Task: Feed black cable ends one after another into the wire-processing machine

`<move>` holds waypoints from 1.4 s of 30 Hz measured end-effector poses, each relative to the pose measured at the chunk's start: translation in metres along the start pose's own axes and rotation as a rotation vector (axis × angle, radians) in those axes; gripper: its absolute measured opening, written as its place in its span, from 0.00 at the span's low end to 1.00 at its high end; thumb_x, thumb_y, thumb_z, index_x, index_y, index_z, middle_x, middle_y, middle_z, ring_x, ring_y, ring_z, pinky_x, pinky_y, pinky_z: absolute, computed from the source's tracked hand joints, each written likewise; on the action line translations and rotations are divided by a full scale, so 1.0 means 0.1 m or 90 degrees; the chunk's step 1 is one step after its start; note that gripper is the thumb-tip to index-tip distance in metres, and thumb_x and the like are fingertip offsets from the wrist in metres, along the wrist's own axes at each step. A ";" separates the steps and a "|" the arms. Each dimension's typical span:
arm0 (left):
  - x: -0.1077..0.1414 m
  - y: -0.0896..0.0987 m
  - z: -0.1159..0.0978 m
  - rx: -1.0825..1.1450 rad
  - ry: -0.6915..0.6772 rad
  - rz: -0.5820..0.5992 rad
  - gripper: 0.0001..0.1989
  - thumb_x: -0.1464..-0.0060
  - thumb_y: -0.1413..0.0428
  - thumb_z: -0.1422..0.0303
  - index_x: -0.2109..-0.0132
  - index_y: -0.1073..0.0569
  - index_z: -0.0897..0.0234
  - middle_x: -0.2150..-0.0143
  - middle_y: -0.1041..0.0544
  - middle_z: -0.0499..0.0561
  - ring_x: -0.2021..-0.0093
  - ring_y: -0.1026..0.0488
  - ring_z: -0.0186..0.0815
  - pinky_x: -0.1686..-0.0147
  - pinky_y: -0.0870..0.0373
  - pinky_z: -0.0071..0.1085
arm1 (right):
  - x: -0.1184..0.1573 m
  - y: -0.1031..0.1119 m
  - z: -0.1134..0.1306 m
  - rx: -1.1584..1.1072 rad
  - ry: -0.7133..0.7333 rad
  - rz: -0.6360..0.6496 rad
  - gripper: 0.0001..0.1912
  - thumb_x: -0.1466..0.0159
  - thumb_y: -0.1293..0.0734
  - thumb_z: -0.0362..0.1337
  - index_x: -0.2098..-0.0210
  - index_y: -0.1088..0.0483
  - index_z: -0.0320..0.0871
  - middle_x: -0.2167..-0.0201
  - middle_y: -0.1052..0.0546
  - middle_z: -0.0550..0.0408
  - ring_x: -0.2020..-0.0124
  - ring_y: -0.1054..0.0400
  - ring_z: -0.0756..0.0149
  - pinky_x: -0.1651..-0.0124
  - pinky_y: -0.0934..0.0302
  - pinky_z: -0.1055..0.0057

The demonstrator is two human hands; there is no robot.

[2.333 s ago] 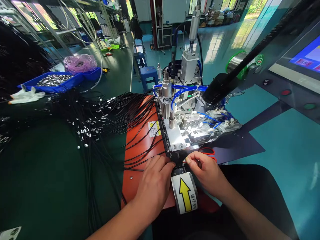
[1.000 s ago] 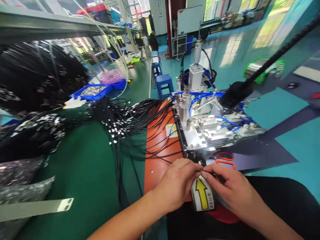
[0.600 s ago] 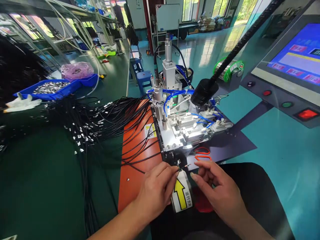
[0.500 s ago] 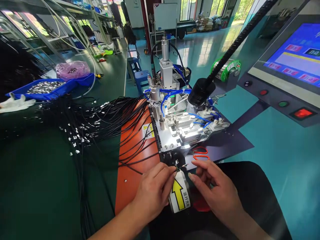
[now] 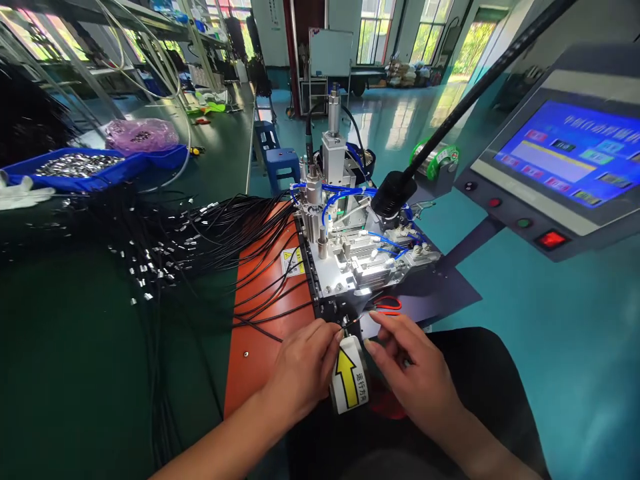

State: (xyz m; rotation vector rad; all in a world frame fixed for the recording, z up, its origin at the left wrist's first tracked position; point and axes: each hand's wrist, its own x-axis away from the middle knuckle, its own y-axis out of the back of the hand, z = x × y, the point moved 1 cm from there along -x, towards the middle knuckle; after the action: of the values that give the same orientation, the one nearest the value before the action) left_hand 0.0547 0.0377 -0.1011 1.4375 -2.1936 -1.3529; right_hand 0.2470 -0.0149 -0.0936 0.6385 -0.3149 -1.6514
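My left hand (image 5: 307,357) pinches a thin black cable (image 5: 351,324) near its stripped end, above a white roll-shaped part with a yellow arrow (image 5: 350,377). To the right of the cable end, my right hand (image 5: 413,360) has its thumb and index finger apart, with nothing visible between them. Just ahead of both hands stands a metal machine (image 5: 350,257) with blue air tubes. Behind the right fingertips lie red-handled scissors (image 5: 389,304), partly hidden.
Black cables (image 5: 215,230) with shiny ends spread across the dark green table (image 5: 75,347) and orange board (image 5: 265,300). A blue tray (image 5: 100,175) of metal parts sits at left. A control screen (image 5: 570,150) and black flexible lamp (image 5: 395,193) stand at right.
The view has shifted, bringing more of the control screen into sight. Both hands appear slightly farther left and up, with the left still pinching the cable and the right still apart from it.
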 end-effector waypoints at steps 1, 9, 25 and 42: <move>0.00 0.00 0.00 -0.006 0.000 0.000 0.12 0.31 0.55 0.67 0.60 0.28 0.63 0.70 0.29 0.48 0.71 0.31 0.33 0.69 0.36 0.28 | 0.00 0.02 0.02 0.009 0.008 0.003 0.18 0.32 0.35 0.38 0.42 0.31 0.49 0.63 0.29 0.56 0.72 0.34 0.70 0.69 0.34 0.72; 0.01 0.01 -0.02 -0.003 0.008 0.006 0.11 0.31 0.55 0.69 0.60 0.29 0.63 0.69 0.29 0.48 0.70 0.31 0.33 0.69 0.37 0.29 | -0.05 0.01 0.00 0.041 0.036 -0.006 0.17 0.31 0.35 0.39 0.44 0.30 0.46 0.63 0.30 0.55 0.74 0.35 0.70 0.67 0.34 0.71; 0.00 0.03 -0.03 0.038 0.030 0.036 0.10 0.31 0.53 0.69 0.60 0.30 0.63 0.70 0.30 0.47 0.71 0.33 0.32 0.70 0.39 0.27 | -0.09 -0.06 -0.08 0.047 0.091 0.014 0.15 0.30 0.37 0.36 0.45 0.31 0.43 0.60 0.27 0.50 0.70 0.30 0.66 0.66 0.31 0.69; -0.01 0.03 -0.04 0.033 0.031 0.025 0.11 0.32 0.54 0.69 0.61 0.30 0.63 0.71 0.30 0.48 0.72 0.33 0.32 0.71 0.38 0.27 | -0.06 -0.05 -0.10 0.103 0.149 0.011 0.14 0.30 0.38 0.35 0.47 0.27 0.45 0.58 0.25 0.48 0.61 0.26 0.61 0.57 0.28 0.66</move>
State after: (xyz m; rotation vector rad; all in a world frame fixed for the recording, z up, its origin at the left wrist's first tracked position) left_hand 0.0554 0.0360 -0.0958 1.4211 -2.2294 -1.2441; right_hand 0.2492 -0.0062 -0.1031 0.9395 -0.2847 -1.5265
